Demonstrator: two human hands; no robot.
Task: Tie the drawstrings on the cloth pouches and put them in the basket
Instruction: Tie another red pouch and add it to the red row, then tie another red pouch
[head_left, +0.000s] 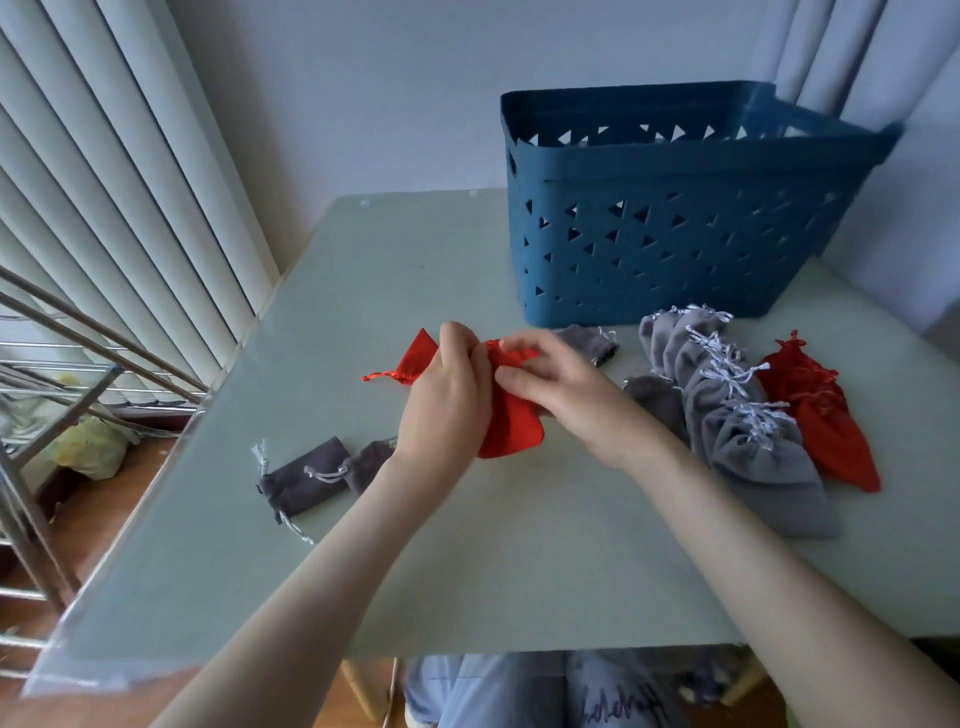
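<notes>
Both hands work on a red cloth pouch (514, 421) over the middle of the table. My left hand (447, 395) grips its gathered top from the left; my right hand (550, 374) pinches the top from the right. Another red pouch (413, 358) with a loose red drawstring lies just behind my left hand. The blue basket (670, 249) stands at the back right. To my right lie a row of grey pouches (737, 410) with white drawstrings and more red pouches (821, 415). Two small dark grey pouches (311, 475) lie at the front left.
The pale green table (467, 571) ends close to my legs. A metal rack (57, 405) stands to the left of the table. A small dark grey pouch (592, 343) lies in front of the basket. White vertical blinds hang at the left.
</notes>
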